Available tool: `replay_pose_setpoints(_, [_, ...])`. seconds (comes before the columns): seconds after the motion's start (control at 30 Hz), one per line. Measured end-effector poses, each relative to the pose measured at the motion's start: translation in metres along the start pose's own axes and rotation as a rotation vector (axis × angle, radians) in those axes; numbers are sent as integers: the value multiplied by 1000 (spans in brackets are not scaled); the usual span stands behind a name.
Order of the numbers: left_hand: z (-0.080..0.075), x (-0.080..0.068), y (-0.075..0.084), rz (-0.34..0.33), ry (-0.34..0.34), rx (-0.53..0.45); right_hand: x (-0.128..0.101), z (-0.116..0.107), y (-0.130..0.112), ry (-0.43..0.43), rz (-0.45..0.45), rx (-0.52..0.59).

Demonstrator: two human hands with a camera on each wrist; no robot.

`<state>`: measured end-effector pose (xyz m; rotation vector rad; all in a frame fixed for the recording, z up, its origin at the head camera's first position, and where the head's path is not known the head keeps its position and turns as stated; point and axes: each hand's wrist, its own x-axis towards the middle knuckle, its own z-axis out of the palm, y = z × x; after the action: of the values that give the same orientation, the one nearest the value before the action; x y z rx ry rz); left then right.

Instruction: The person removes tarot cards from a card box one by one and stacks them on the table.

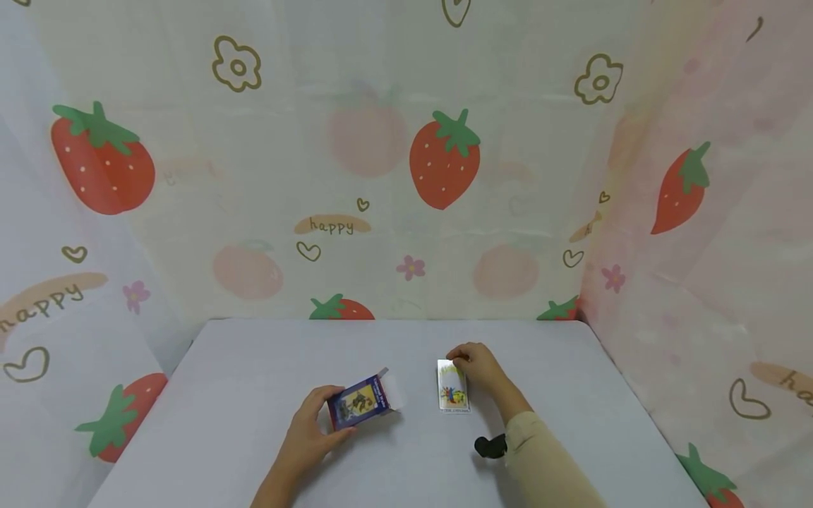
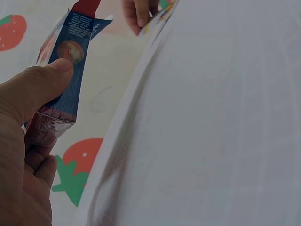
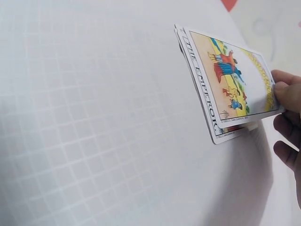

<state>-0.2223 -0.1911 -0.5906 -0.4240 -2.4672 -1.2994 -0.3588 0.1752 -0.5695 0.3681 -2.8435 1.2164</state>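
Note:
In the head view my left hand (image 1: 306,432) grips a blue tarot card box (image 1: 358,404) with a picture on its front, tilted above the table. Its end flap stands up at the right end, and in the left wrist view my thumb lies along the box's narrow side (image 2: 73,70). My right hand (image 1: 480,365) pinches the far end of a tarot card (image 3: 230,77) showing several figures under a yellow arc. Beneath that card lies another one, the Emperor card (image 3: 201,84), mostly covered, its title strip showing along the near edge.
A white-covered table (image 1: 241,367) carries the cards, with a strawberry-print curtain (image 1: 394,212) behind it and at both sides. A black rounded object (image 1: 490,446) sits at the cuff of the right sleeve (image 1: 549,458).

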Motion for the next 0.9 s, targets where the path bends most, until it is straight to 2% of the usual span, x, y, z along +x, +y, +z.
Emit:
replay_pose_setpoints(0.2, [-1,-1,1,-23,-12,-1,1,3,6,0,23,-29])
replay_pose_setpoints(0.9, [0,0,0,-8,-3,6,0,9,14,17,15,-118])
